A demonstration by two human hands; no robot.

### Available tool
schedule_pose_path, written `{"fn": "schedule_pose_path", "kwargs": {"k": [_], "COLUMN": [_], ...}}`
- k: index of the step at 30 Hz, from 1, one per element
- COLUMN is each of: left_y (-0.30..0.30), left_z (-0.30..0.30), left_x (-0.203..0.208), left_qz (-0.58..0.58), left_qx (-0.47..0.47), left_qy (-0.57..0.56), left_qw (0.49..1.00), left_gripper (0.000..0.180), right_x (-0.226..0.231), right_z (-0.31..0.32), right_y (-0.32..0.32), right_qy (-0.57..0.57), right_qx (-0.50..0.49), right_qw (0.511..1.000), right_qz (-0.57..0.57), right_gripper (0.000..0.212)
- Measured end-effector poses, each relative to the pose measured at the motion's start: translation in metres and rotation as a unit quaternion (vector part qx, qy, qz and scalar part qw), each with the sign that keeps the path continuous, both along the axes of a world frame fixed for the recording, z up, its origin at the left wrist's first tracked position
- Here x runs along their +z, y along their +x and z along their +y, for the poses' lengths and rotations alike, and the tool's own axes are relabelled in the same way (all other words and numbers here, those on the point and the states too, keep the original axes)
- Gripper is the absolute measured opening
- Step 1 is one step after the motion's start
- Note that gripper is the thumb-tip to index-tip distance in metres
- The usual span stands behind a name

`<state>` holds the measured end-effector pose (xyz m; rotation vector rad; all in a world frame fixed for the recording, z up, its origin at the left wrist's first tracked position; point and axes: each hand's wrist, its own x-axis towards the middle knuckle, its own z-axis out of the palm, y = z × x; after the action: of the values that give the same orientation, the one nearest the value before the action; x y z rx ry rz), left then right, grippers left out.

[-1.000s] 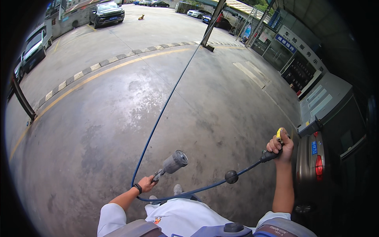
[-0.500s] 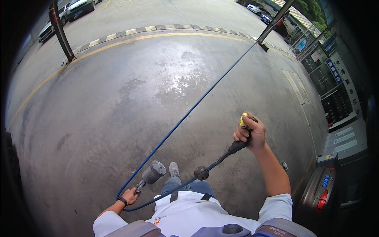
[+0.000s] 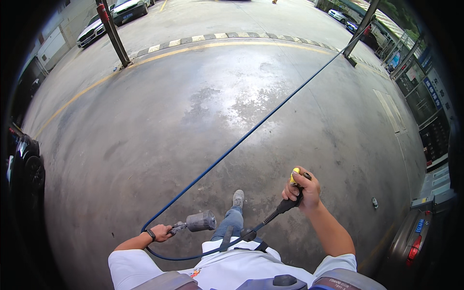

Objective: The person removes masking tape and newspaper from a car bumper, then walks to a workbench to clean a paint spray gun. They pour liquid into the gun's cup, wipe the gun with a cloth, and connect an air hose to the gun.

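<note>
My left hand [image 3: 160, 233] is closed around the handle of a metal spray gun with a grey, see-through cylindrical cup [image 3: 201, 221], which points right. A long blue hose [image 3: 232, 150] loops past my left wrist, which wears a black band. From there it bends back across my waist to my right hand [image 3: 309, 191]. That hand grips a black hose-end spray gun [image 3: 290, 202] with a yellow part by the thumb. Below its ribbed sleeve, a black ball [image 3: 248, 235] sits on the hose in front of my leg.
The hose runs taut to a post [image 3: 360, 34] at the far right; another post [image 3: 113, 36] stands far left. A striped kerb [image 3: 203, 37] crosses beyond a yellow line. A dark car [image 3: 30, 162] is at left, a brown car [image 3: 411, 241] at lower right. A small object [image 3: 375, 203] lies on the concrete floor.
My right hand has come lower and nearer my body with the hose-end spray gun. The spray gun cup in my left hand has tilted toward level. The surroundings have shifted right in view.
</note>
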<state>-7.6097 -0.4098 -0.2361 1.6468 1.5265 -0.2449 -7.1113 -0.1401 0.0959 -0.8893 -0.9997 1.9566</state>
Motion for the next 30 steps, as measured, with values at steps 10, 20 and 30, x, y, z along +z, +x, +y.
{"fn": "schedule_pose_path", "kwargs": {"k": [10, 20, 30], "left_y": [0.103, 0.404, 0.762], "left_z": [0.300, 0.588, 0.688], "left_x": [0.066, 0.137, 0.456], "left_qz": [-0.020, -0.212, -0.564], "left_qx": [-0.247, -0.337, -0.265], "left_qy": [0.139, 0.267, 0.323], "left_qw": [0.959, 0.877, 0.712], "left_gripper": [0.030, 0.031, 0.037], "right_x": [0.038, -0.034, -0.004], "right_z": [-0.118, -0.120, 0.105], "right_y": [0.082, 0.011, 0.128], "right_qy": [0.194, 0.089, 0.470], "right_qx": [-0.126, -0.109, -0.316], "right_qw": [0.969, 0.990, 0.654], "right_qz": [0.086, 0.019, -0.502], "right_gripper": [0.026, 0.026, 0.033]}}
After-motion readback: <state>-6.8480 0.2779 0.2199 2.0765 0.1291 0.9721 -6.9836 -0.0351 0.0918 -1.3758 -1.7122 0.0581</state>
